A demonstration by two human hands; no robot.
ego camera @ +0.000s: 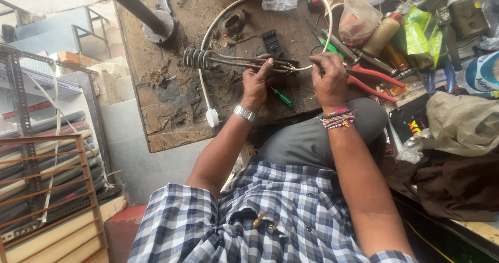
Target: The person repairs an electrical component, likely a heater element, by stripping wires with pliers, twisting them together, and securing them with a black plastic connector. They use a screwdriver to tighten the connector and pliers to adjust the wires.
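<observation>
**Working the terminal end of the heater**

I judged the step as work at the terminals of the metal immersion heater with coiled element. My left grip pinched its rods; my right grip pinched the white cord there. The coil lay left of both grips on the worn wooden table. Next called for a steady hold.

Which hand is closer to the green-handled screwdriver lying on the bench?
Left. The left hand holds the immersion heater directly above the green-handled screwdriver, almost touching it. The right hand sits farther right, nearer the red-handled pliers.
</observation>
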